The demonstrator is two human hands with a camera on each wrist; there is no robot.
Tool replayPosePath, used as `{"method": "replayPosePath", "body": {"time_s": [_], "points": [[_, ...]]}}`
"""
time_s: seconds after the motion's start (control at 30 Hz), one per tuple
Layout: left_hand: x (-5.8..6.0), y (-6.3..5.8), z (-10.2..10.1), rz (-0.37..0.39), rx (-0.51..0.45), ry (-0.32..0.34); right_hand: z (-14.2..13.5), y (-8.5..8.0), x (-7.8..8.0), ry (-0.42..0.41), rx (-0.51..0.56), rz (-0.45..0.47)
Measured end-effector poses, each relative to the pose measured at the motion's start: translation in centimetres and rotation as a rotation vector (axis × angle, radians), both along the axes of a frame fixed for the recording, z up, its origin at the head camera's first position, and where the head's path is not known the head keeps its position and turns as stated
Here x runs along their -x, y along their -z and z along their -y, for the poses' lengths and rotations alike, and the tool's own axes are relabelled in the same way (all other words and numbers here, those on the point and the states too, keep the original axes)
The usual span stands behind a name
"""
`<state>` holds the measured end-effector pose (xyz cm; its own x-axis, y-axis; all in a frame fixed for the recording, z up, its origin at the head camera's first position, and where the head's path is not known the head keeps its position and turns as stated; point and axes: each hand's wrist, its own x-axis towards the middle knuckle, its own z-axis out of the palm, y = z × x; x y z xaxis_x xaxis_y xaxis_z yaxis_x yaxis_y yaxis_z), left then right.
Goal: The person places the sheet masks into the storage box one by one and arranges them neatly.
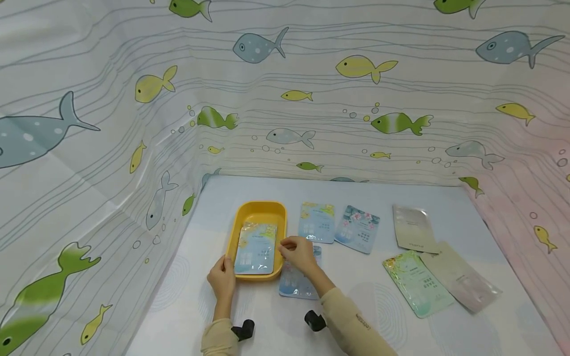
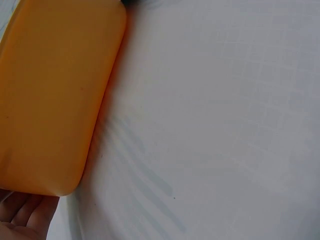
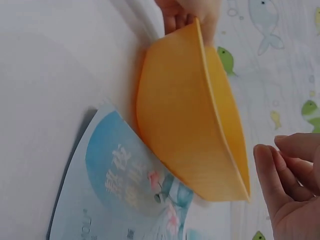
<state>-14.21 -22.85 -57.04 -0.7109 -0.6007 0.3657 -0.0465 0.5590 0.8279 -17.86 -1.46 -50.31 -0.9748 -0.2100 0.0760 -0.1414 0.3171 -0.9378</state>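
My left hand (image 1: 222,277) grips the near left edge of a yellow plastic tray (image 1: 262,208), thumb at the rim and fingers outside. Inside the tray lies a light-blue sheet mask packet (image 1: 256,249) with yellow flowers. Over the tray's right rim hovers my right hand (image 1: 300,253), fingers bent and thumb close to the index fingertip. The right wrist view shows nothing between those fingers (image 3: 265,165). Partly hidden beneath the right hand and forearm, another blue packet (image 1: 296,284) with pink flowers lies against the tray's right side.
Behind the right hand lie two blue packets, one with yellow flowers (image 1: 317,222) and one with pink (image 1: 357,230). Farther right are a grey-beige packet (image 1: 414,227), a green packet (image 1: 417,284) and a pinkish-beige packet (image 1: 460,277). A fish-patterned sheet (image 1: 329,133) surrounds the table.
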Motion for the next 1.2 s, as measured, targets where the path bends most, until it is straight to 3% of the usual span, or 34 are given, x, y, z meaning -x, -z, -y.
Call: {"method": "replayPosePath", "body": {"time_s": [0.3,0.87,1.2], "points": [[-0.1,0.1,0.0,0.000,-0.002,0.002,-3.1,-0.1,-1.1,0.080,-0.078,-0.028],[-0.1,0.5,0.0,0.021,-0.020,-0.006,-7.3,2.9,-3.4,0.235,-0.369,0.274],[0.0,0.5,-0.1,0.009,0.002,0.002,-7.6,4.1,-4.7,0.292,-0.485,0.302]]}}
